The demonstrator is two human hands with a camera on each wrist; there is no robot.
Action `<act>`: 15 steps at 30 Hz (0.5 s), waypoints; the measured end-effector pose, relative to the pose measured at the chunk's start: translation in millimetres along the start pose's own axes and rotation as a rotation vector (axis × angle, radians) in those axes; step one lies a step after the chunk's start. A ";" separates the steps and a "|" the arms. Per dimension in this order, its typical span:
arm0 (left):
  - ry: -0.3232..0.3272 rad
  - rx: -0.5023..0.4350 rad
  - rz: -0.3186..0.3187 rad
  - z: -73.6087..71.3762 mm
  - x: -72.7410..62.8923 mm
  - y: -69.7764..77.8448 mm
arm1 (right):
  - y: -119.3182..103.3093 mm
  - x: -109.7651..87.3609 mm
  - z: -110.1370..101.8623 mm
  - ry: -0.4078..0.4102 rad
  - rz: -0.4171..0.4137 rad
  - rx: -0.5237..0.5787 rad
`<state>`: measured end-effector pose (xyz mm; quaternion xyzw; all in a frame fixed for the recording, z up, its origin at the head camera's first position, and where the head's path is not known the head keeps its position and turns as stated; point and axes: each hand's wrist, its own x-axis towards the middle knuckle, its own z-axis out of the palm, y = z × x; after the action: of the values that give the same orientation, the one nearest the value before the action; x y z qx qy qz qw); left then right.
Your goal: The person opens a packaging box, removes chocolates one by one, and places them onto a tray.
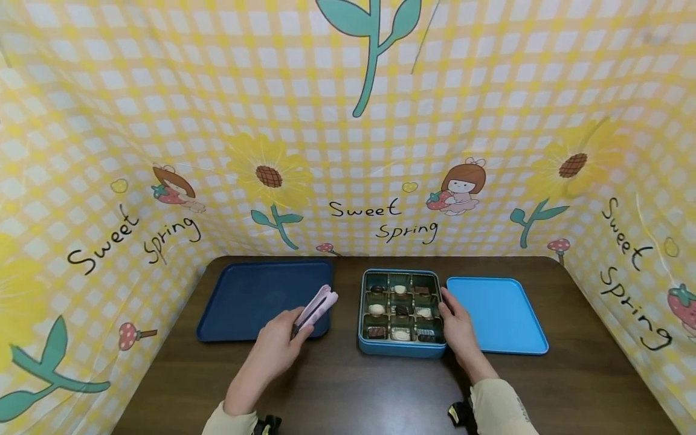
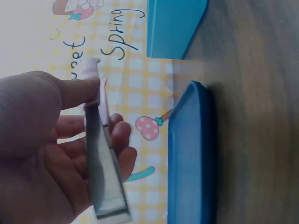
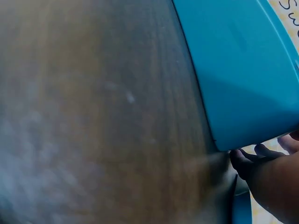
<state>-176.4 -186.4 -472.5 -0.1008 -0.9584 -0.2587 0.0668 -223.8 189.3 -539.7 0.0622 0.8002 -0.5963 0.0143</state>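
In the head view my left hand (image 1: pixel 278 343) grips a pair of tongs (image 1: pixel 321 303) with pale pink patterned ends, held above the dark blue tray's right edge. The left wrist view shows the thumb and fingers around the metal tongs (image 2: pixel 103 163). A blue box (image 1: pixel 402 348) holds chocolates in a gold divider with several compartments. Dark, white and striped pieces (image 1: pixel 400 333) are among them. Against the box's right wall rests my right hand (image 1: pixel 462 331), its fingers extended along the side. The right wrist view shows fingertips (image 3: pixel 240 161) touching the box's corner.
The dark blue tray (image 1: pixel 239 302) lies at the left of the brown table (image 1: pixel 348 386). A light blue lid (image 1: pixel 500 314) lies flat at the right, close to my right hand. Yellow checked cloth (image 1: pixel 359 163) walls in the back and sides.
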 end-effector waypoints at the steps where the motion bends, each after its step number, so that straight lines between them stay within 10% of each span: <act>1: 0.008 -0.001 0.008 -0.3 1.5 1.7 | 0.5 -0.1 0.6 0.000 0.000 0.000; 15: 0.002 0.071 0.094 -3.1 28.0 22.1 | -3.4 0.1 -0.3 -0.002 0.008 0.008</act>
<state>-198.3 -164.9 -454.1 -0.1433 -0.9610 -0.2213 0.0833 -224.3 188.6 -536.4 0.0650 0.7974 -0.5997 0.0174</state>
